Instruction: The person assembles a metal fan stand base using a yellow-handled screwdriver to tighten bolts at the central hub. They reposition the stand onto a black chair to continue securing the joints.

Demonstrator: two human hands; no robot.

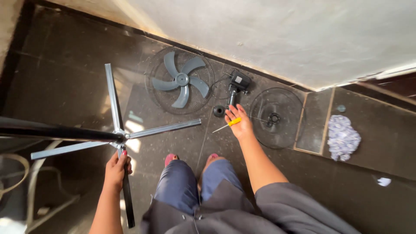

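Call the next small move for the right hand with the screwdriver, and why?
Probably bring the right hand with its yellow-handled screwdriver across to the hub of the cross-shaped stand base: the left hand already grips one leg, while the other parts lie untouched.

dark tiled floor (65, 65) with pale grout lines meets a rough whitewashed wall (281, 34); patches of sunlight (134, 130) fall across the tiles at left.

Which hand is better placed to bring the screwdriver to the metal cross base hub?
Probably right: the right hand already holds the yellow-handled screwdriver. The left hand grips a dark leg of the silver four-armed metal cross base, steadying it.
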